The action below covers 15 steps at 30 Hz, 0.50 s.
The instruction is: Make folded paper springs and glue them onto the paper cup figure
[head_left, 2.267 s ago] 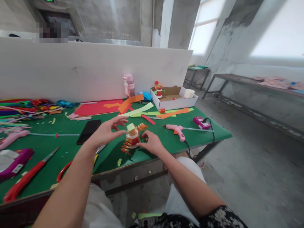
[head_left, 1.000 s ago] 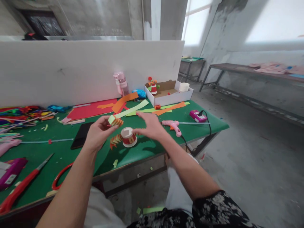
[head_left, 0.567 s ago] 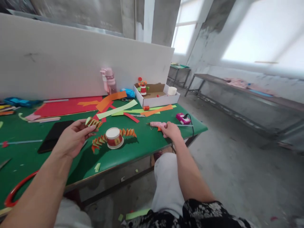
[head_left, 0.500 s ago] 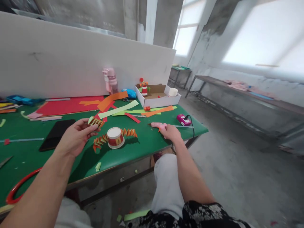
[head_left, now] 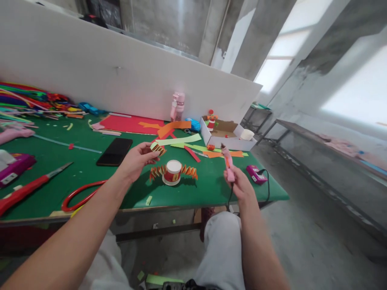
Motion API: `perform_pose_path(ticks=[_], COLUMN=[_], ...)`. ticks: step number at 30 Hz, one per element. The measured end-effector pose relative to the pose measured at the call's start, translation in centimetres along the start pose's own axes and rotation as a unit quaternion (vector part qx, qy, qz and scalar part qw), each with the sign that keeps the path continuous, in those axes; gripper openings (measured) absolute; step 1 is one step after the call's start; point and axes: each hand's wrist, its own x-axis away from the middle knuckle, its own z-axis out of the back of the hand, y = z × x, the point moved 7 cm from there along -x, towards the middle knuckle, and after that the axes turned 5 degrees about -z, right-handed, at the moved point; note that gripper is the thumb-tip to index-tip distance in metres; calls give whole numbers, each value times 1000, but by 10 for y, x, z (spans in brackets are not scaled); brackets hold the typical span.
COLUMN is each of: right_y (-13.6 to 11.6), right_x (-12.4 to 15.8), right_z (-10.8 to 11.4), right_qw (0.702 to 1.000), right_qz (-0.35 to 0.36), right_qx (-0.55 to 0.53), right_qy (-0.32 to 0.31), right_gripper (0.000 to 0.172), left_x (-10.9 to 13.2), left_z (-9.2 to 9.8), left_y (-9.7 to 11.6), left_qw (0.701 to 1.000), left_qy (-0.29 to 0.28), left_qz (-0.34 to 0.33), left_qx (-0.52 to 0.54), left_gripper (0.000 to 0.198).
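My left hand [head_left: 139,160] pinches a folded paper strip [head_left: 159,150], pleated in green and orange, above the table. Just right of it stands a red and white paper cup [head_left: 172,174], upside down on its wide rim, with pleated paper arms [head_left: 189,172] spreading from both sides. My right hand [head_left: 239,182] is closed around the handle of a pink hot glue gun [head_left: 228,163], held up off the table with its nozzle pointing upward. A black cord hangs from the gun's lower end.
Paper strips [head_left: 178,139] lie behind the cup, near a white box [head_left: 231,141] holding a small figure [head_left: 211,121]. A phone [head_left: 115,152], scissors [head_left: 33,187] and red handles [head_left: 81,196] are at left. A purple power block [head_left: 256,175] sits near the right edge.
My right hand has lifted the glue gun off the table and turned its nozzle upward. My left hand still holds the pleated strip. The view has swung left.
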Motion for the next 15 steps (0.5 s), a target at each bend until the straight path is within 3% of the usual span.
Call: perform_pose_path(ticks=[2,5,10,15], right_y=[-2,-8,-30,-48], right_x=[3,11,29,41], right_z=[-29,-63,-83,-94], right_qw=[984,974,984,927], right_qz=[-45,-52,58,119], right_qx=[-143,-144,99,334], right_qy=[-100,-165,-132,-119], right_gripper=[21,24,44,50], left_x=[-1,-2,-2,-2], left_z=[2,5,8,11], left_y=[0,-1,1,5], left_qw=[1000,1000,1000,1000], left_qy=[5,12,16,22], left_qz=[-4,-10,-14,-19], left_qx=[-1,-1,-1,0], left_gripper=[44,43,44,45])
